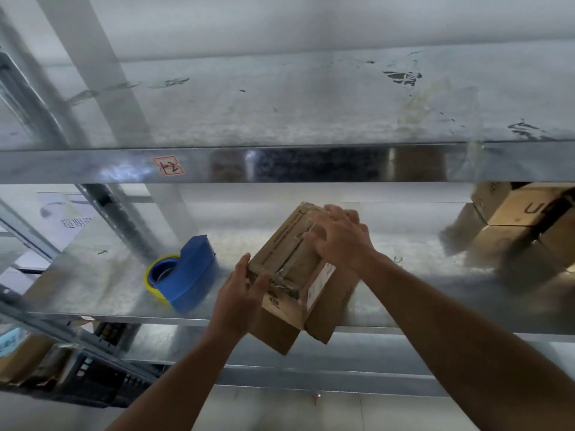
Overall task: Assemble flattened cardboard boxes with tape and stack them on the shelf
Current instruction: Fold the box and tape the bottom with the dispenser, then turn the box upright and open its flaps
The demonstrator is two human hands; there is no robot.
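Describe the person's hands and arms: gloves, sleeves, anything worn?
The left hand and right hand wear no gloves, and no ring, watch or band shows. The left forearm and right forearm are uncovered, with no sleeve in view up to the frame edge. No markings or cables.

Front edge of upper shelf (311,164): red-bordered sticker (168,165), handwritten, seemingly "12", upside down. Far left, paper sign (67,219): Chinese characters, first two read 超期. At right, stacked box (525,206): large "U". On held box (289,244), print and white label (320,283) too blurred to read.
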